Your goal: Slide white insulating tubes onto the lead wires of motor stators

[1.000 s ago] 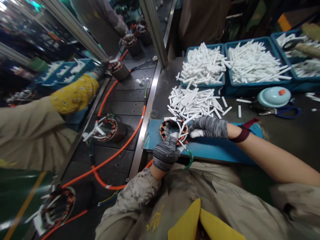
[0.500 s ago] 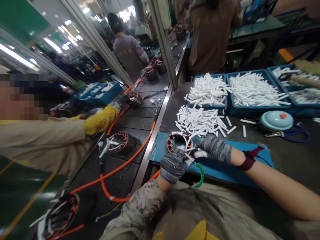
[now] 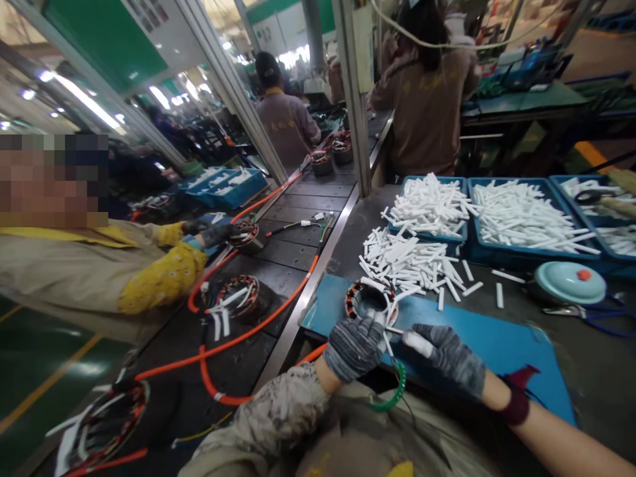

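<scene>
A motor stator [image 3: 350, 303], a ring with orange-brown windings, stands on a blue board [image 3: 477, 331]. White sleeves stick out at its near right side. My left hand [image 3: 355, 348], in a grey knit glove with white fingertips, is closed at the near rim of the ring, its fingers pinched around the sleeved leads there. To its right, my right hand [image 3: 444, 358], gloved alike, is closed with thumb and fingertips at the outer end of a thin white sleeve [image 3: 394, 330]. Below them hangs a green coiled loop [image 3: 398, 391].
Loose white sleeves [image 3: 405, 262] lie piled behind the board, before blue bins [image 3: 527, 255] of more sleeves. A light-blue lidded container [image 3: 570, 283] and blue-handled scissors [image 3: 603, 318] lie right. Left, a conveyor [image 3: 278, 265] carries more stators and an orange cable [image 3: 248, 339]; a co-worker [image 3: 163, 265] handles one.
The view has shifted, so the scene sits lower and a little further right. My right hand has drawn slightly away from the stator, toward me. My left hand stays at the rim.
</scene>
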A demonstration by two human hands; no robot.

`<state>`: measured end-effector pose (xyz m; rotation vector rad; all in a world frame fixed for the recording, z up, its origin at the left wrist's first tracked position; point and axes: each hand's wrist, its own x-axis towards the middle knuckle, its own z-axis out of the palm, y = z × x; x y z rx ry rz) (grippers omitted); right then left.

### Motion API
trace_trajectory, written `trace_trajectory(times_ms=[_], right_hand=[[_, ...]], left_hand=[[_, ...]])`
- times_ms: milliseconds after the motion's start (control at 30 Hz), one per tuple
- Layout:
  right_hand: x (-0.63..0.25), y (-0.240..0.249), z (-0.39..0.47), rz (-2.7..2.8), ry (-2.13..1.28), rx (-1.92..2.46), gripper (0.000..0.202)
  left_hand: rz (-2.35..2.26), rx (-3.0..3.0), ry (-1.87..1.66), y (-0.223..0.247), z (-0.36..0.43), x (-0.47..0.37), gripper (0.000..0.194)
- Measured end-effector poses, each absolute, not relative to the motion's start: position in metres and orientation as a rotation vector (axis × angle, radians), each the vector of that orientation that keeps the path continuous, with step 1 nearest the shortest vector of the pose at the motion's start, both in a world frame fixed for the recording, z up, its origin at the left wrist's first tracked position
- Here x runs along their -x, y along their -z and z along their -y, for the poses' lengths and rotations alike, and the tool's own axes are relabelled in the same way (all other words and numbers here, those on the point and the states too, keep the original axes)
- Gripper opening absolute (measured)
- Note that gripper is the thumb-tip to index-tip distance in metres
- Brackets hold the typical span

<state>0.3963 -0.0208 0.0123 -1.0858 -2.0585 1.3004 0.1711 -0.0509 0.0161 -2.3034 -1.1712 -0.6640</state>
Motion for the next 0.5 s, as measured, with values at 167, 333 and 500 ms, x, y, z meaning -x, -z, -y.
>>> trace_trajectory(times_ms=[167,333,500], right_hand=[[-0.414,-0.021,0.018,2.21,-0.413,0.936,0.025],[-0.405,-0.024,0.014,2.334,0.006,0.764,0.03],[-0.4,-0.022,0.021,2.365,-0.604,0.946,0.034]], left_hand=[[1.206,2.352,0.67,-0.013,0.054,-0.169,0.03],[1.209,2.335,0.852,-0.013,0.049,-0.166,0.028],[1.202,2.284,0.895,-0.013,0.05,-0.168,0.027]])
